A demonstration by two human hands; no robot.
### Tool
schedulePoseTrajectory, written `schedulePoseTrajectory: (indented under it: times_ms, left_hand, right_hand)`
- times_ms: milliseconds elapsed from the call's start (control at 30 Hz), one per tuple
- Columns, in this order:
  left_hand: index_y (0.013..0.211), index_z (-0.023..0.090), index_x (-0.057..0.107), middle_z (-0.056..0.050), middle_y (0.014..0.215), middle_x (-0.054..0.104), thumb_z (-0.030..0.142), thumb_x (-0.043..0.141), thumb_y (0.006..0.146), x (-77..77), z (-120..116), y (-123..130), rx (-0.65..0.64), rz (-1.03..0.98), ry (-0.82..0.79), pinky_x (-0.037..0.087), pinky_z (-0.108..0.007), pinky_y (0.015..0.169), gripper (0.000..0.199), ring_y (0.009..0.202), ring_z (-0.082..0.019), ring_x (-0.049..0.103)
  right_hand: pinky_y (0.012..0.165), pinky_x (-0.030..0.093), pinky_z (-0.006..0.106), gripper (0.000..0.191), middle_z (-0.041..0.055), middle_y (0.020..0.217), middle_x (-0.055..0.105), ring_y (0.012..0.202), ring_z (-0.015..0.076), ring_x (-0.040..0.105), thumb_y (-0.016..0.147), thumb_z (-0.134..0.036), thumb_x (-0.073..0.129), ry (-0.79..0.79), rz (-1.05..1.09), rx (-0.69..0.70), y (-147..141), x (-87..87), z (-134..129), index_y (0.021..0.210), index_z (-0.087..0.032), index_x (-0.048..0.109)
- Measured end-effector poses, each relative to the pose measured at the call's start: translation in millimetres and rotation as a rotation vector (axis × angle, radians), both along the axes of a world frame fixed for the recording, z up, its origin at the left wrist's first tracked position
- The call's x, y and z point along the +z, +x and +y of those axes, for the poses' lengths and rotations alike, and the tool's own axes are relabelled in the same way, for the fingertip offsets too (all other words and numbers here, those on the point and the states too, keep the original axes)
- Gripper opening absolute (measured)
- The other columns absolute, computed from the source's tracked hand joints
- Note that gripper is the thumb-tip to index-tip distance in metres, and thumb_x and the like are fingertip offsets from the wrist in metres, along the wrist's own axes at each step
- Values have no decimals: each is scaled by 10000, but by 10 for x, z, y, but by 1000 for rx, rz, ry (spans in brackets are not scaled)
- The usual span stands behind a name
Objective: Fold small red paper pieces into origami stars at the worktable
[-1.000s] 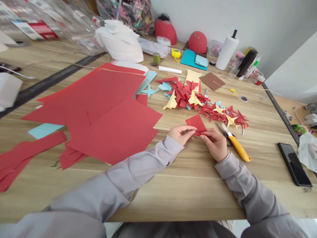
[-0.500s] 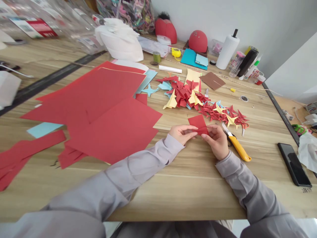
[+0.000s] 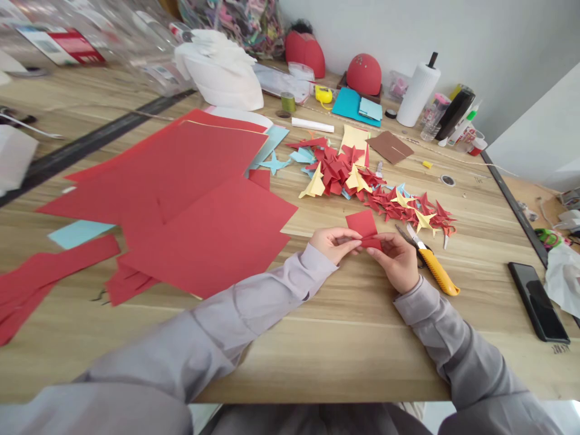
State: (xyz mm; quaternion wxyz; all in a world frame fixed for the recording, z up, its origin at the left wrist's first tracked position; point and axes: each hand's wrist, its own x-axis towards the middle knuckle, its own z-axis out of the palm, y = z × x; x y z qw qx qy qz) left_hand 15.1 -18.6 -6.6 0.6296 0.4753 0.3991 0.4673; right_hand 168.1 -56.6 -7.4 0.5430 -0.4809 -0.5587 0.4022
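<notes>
A small piece of red paper (image 3: pixel 361 223) is pinched between both hands, its lower edge folded over. My left hand (image 3: pixel 334 244) grips it from the left with thumb and fingers closed. From the right, my right hand (image 3: pixel 395 258) pinches the folded edge between thumb and fingers. Just beyond the hands lies a pile of folded red, yellow and blue paper stars (image 3: pixel 338 172), spreading to the right. An orange utility knife (image 3: pixel 437 270) rests beside my right hand, partly over dark-handled scissors (image 3: pixel 408 236).
Large red paper sheets (image 3: pixel 208 232) cover the table left of my hands, with red strips (image 3: pixel 58 269) farther left. A black phone (image 3: pixel 539 302) lies at the right. Toward the wall stand a white bottle (image 3: pixel 417 93), a yellow tape measure (image 3: pixel 323 94) and teal paper (image 3: pixel 351 109).
The lower edge of the red paper is folded over more sharply, and my right fingers have shifted slightly along it. My left hand stays nearly in place.
</notes>
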Motion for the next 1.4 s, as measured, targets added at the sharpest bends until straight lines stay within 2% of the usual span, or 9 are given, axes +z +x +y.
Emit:
schedulePoseTrajectory:
  times_ms: [167, 333, 533, 700, 967, 1400]
  left_hand:
    - [666, 125, 670, -33, 579, 675, 241, 738, 560, -42, -2, 18, -11, 20, 0, 552, -256, 558, 171, 551, -146, 643]
    - [636, 130, 657, -28, 552, 666, 212, 712, 582, -18, -28, 16, -24, 45, 0, 545, -245, 550, 113, 538, -140, 640]
    - [636, 132, 629, -22, 537, 656, 196, 695, 598, -21, -35, 24, -8, 66, 14, 528, -230, 530, 100, 506, -124, 623]
    - [621, 138, 552, -13, 524, 640, 191, 703, 592, -24, -28, 27, -18, 26, 18, 505, -213, 485, 163, 486, -122, 618]
    - [605, 173, 388, 13, 465, 607, 170, 721, 572, -43, -24, 28, 5, -12, 50, 490, -200, 442, 335, 486, -159, 644]
    - [635, 182, 346, 49, 452, 577, 166, 729, 559, -59, -6, 34, -13, -31, 32, 488, -196, 425, 390, 477, -161, 642]
  right_hand:
    - [715, 544, 354, 245, 28, 793, 680, 735, 174, 644, 638, -320, 746, -2, -20, -75, 7, 13, 9, 809, -204, 615]
    - [654, 533, 311, 197, 12, 715, 657, 655, 142, 621, 661, -322, 727, -47, 12, -79, 15, 32, 13, 756, -193, 613]
    - [602, 527, 265, 290, -19, 678, 648, 629, 129, 633, 615, -302, 761, -112, 105, -110, 29, 7, 28, 787, -201, 551]
    - [624, 532, 274, 282, 0, 703, 675, 646, 138, 641, 621, -313, 754, -153, 85, -95, 30, 1, 38, 825, -189, 606]
    - [582, 504, 258, 212, 2, 658, 675, 588, 126, 612, 614, -321, 756, -174, 67, -104, 32, 3, 40, 718, -180, 637]
    - [568, 476, 251, 215, -2, 645, 658, 572, 114, 578, 638, -354, 736, -170, 38, -114, 45, 2, 51, 696, -179, 627]
